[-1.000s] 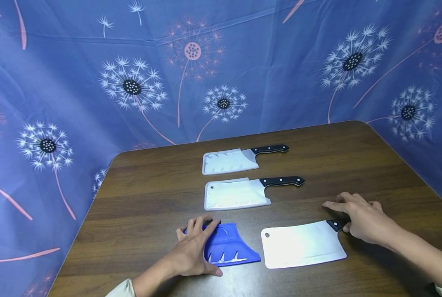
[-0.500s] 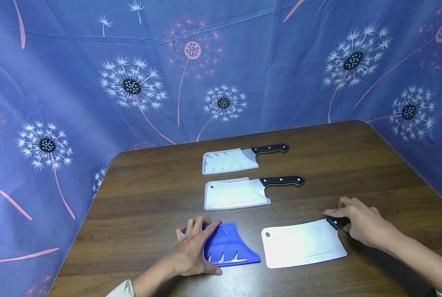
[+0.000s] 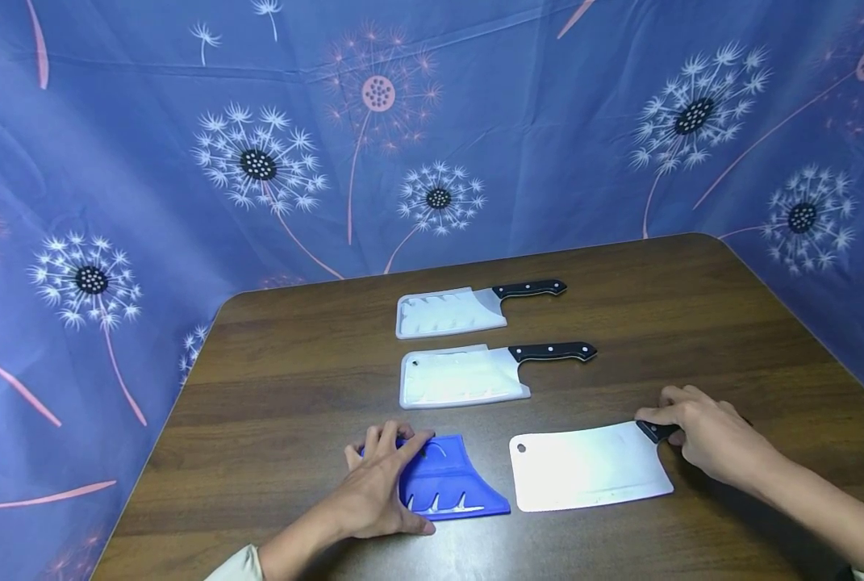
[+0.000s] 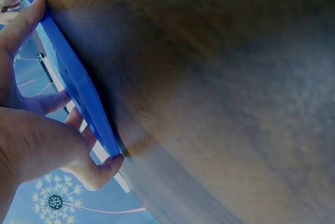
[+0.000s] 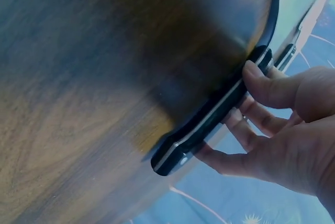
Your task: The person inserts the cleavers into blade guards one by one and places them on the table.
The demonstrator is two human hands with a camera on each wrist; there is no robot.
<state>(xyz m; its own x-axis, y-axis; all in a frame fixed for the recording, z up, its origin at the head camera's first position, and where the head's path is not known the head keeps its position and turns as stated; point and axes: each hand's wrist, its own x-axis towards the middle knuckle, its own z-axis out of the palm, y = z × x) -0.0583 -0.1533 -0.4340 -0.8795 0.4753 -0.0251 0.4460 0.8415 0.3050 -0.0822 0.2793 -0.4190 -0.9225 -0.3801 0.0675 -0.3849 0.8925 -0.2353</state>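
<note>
My left hand (image 3: 382, 488) grips a blue plastic blade cover (image 3: 449, 480) from above, thumb on its near edge and fingers on its far edge. The left wrist view shows the blue cover (image 4: 78, 77) edge-on between thumb and fingers. My right hand (image 3: 711, 428) holds a cleaver by its black handle (image 3: 653, 431). The bare cleaver blade (image 3: 591, 468) points left, its holed end close to the cover's wide opening. In the right wrist view, thumb and fingers pinch the riveted handle (image 5: 209, 114) along its sides.
Two cleavers in white covers lie farther back: the middle one (image 3: 464, 378) and the far one (image 3: 449, 313), both black handles pointing right. They rest on a brown wooden table (image 3: 279, 387). A blue dandelion-print cloth (image 3: 533, 145) hangs behind it.
My right hand has closed round the cleaver's handle. The blade has shifted slightly up in the head view, its near edge most. My left hand and the blue cover have stayed in place.
</note>
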